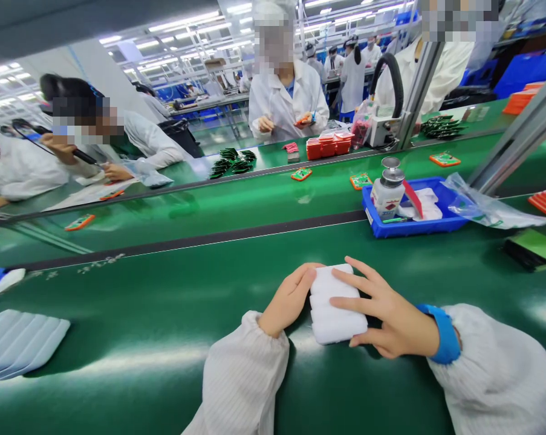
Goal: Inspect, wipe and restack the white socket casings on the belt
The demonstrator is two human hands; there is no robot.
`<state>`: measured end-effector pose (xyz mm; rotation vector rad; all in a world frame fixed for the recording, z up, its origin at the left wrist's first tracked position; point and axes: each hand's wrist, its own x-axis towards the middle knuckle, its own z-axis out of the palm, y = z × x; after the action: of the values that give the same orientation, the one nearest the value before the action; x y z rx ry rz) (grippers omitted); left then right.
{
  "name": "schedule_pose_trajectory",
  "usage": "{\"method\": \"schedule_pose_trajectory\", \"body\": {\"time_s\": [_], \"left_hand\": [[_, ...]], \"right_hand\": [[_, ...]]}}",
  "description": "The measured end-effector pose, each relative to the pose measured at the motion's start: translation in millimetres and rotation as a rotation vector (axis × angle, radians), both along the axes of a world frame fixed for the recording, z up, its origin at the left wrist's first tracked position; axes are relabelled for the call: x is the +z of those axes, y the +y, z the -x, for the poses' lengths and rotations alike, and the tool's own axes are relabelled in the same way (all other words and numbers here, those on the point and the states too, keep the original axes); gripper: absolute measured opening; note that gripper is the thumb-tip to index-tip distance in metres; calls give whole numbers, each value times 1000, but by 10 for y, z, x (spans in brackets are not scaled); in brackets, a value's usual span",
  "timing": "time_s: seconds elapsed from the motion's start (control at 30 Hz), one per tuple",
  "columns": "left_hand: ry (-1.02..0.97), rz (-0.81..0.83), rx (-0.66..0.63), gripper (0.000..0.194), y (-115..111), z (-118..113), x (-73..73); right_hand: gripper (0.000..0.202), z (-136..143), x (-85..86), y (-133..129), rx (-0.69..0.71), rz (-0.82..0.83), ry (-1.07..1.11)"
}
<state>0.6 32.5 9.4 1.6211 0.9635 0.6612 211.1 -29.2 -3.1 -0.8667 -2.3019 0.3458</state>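
A stack of white, rounded pieces (338,314) lies on the green work surface (155,338), between my hands. My left hand (292,297) presses along its left side, the fingers together and partly hidden behind the stack. My right hand (390,311) rests on it from the right, with spread fingers reaching over the top and the thumb at the lower right corner. A blue band (445,334) circles my right wrist. What the pieces are, I cannot make out.
A blue tray (418,228) with a metal-topped bottle (387,196) stands beyond my right hand. Grey-white ridged pieces (21,344) lie at far left, a green-black stack (533,248) at right. Orange-framed boards (301,174) lie on the belt; co-workers sit beyond.
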Motion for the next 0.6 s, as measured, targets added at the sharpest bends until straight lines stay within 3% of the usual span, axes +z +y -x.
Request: {"method": "schedule_pose_trajectory", "body": {"time_s": [0.47,0.6], "left_hand": [[9,-42,94,39,-28,-71,-19],[-19,34,19,38,33,2,29]], "right_hand": [[47,10,32,14,49,4,12],[46,12,44,9,56,14,18]]}}
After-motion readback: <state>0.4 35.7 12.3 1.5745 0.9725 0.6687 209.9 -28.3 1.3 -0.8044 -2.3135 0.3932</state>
